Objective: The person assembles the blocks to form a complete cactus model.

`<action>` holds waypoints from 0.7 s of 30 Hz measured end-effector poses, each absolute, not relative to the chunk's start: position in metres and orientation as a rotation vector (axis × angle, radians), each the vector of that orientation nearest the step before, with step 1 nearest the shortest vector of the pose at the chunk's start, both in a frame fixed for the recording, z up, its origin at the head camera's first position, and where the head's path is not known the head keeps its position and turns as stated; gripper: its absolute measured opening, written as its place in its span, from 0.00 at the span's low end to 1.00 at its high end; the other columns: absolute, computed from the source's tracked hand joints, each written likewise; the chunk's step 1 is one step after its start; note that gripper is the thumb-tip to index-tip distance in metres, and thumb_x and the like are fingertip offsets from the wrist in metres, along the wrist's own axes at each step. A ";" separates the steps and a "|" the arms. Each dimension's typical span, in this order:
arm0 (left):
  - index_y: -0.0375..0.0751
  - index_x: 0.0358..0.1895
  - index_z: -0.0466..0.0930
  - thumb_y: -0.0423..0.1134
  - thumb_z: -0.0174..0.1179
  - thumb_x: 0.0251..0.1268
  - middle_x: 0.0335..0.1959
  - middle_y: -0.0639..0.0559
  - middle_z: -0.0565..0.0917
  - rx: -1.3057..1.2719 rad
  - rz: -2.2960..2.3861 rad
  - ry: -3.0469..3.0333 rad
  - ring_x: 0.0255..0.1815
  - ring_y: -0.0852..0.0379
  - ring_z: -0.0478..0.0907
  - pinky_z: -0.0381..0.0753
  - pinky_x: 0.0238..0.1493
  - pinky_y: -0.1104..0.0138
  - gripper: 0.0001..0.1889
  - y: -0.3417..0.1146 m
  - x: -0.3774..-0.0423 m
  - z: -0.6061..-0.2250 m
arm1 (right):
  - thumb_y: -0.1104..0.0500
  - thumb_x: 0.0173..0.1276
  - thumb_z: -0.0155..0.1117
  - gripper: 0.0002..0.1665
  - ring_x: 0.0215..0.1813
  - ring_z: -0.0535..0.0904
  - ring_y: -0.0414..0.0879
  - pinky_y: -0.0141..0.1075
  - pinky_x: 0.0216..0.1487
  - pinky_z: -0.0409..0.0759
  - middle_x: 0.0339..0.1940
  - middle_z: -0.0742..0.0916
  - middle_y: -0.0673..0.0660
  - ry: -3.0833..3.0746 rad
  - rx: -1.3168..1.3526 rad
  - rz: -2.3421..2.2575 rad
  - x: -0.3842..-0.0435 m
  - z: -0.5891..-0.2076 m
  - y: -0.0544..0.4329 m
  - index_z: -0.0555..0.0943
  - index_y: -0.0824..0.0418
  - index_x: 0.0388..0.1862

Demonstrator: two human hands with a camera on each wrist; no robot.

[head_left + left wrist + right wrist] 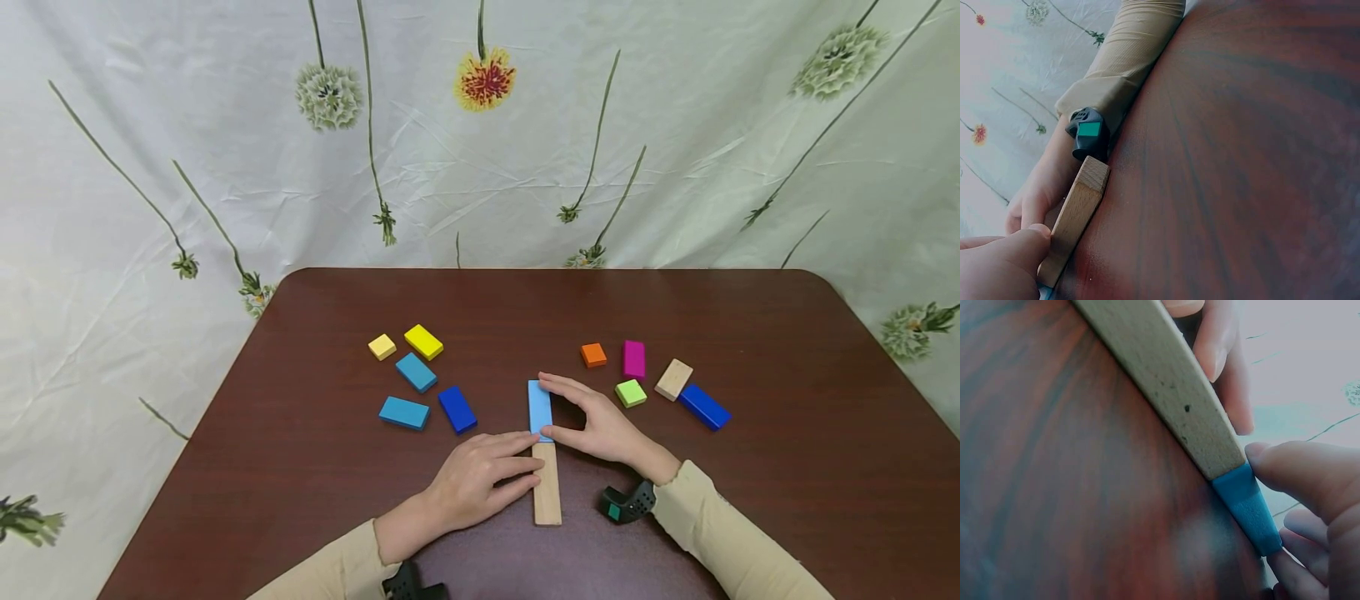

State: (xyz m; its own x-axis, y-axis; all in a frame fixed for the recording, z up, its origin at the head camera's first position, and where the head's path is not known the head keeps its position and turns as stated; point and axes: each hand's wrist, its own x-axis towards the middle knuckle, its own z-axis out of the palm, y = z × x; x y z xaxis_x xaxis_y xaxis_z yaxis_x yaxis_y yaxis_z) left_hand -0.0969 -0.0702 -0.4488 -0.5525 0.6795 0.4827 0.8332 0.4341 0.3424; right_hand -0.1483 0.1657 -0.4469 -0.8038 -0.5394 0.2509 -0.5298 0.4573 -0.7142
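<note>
A light blue block (539,404) lies end to end with a long wooden block (547,492), forming a straight line on the table. My right hand (603,425) holds the light blue block along its right side, thumb near the joint and a fingertip at the far end. From the left, my left hand (480,475) rests extended fingertips on the wooden block close to the joint. The right wrist view shows the blue block (1249,509) meeting the wooden block's end (1225,465). In the left wrist view, a fingertip touches the wooden block's (1079,215) side.
Left of the hands lie two medium blue blocks (405,412), a dark blue block (457,409) and two yellow blocks (423,342). At right are orange (593,355), magenta (633,359), green (631,393), wooden (673,379) and dark blue (705,407) blocks.
</note>
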 end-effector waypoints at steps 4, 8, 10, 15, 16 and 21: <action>0.50 0.49 0.85 0.47 0.59 0.65 0.58 0.53 0.78 -1.315 -0.789 -2.401 0.60 0.60 0.72 0.74 0.55 0.65 0.13 -0.070 -0.097 -0.449 | 0.53 0.60 0.69 0.37 0.69 0.64 0.48 0.51 0.63 0.65 0.70 0.69 0.53 2.673 -0.983 -1.305 -0.149 -0.448 0.166 0.69 0.58 0.67; 0.50 0.49 0.85 0.47 0.59 0.65 0.58 0.53 0.77 -1.314 -0.799 -2.417 0.61 0.61 0.71 0.73 0.55 0.66 0.13 -0.070 -0.097 -0.449 | 0.53 0.60 0.69 0.37 0.69 0.64 0.48 0.51 0.63 0.65 0.70 0.69 0.53 2.677 -0.989 -1.306 -0.149 -0.448 0.166 0.69 0.58 0.67; 0.50 0.49 0.85 0.47 0.60 0.64 0.59 0.54 0.77 -1.312 -0.808 -2.429 0.61 0.62 0.70 0.73 0.55 0.66 0.13 -0.070 -0.097 -0.449 | 0.53 0.60 0.69 0.37 0.69 0.64 0.48 0.51 0.63 0.65 0.70 0.69 0.53 2.678 -0.992 -1.305 -0.149 -0.448 0.166 0.69 0.59 0.67; 0.50 0.49 0.85 0.46 0.60 0.64 0.58 0.54 0.77 -1.310 -0.806 -2.430 0.61 0.62 0.71 0.73 0.55 0.66 0.13 -0.070 -0.097 -0.448 | 0.52 0.60 0.69 0.37 0.69 0.64 0.49 0.50 0.64 0.65 0.69 0.69 0.54 2.679 -0.993 -1.316 -0.149 -0.447 0.166 0.69 0.59 0.67; 0.50 0.49 0.85 0.46 0.60 0.64 0.58 0.54 0.78 -1.310 -0.804 -2.429 0.61 0.62 0.71 0.73 0.55 0.66 0.13 -0.070 -0.097 -0.448 | 0.52 0.60 0.69 0.37 0.68 0.65 0.49 0.50 0.64 0.65 0.69 0.69 0.54 2.686 -0.991 -1.319 -0.149 -0.447 0.165 0.69 0.60 0.67; 0.50 0.48 0.85 0.46 0.60 0.63 0.57 0.53 0.78 -1.303 -0.797 -2.419 0.60 0.62 0.72 0.74 0.54 0.66 0.13 -0.070 -0.097 -0.448 | 0.54 0.62 0.67 0.33 0.64 0.70 0.49 0.49 0.61 0.69 0.65 0.74 0.55 2.759 -0.920 -1.393 -0.151 -0.445 0.165 0.72 0.62 0.64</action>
State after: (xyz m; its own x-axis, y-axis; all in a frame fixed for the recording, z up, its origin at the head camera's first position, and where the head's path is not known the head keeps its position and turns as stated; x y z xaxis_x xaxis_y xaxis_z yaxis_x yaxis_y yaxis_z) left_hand -0.0968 -0.0697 -0.4478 -0.5541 0.6781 0.4829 0.8323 0.4410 0.3358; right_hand -0.1508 0.1646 -0.4454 -0.8339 -0.4520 0.3169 -0.5233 0.4648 -0.7142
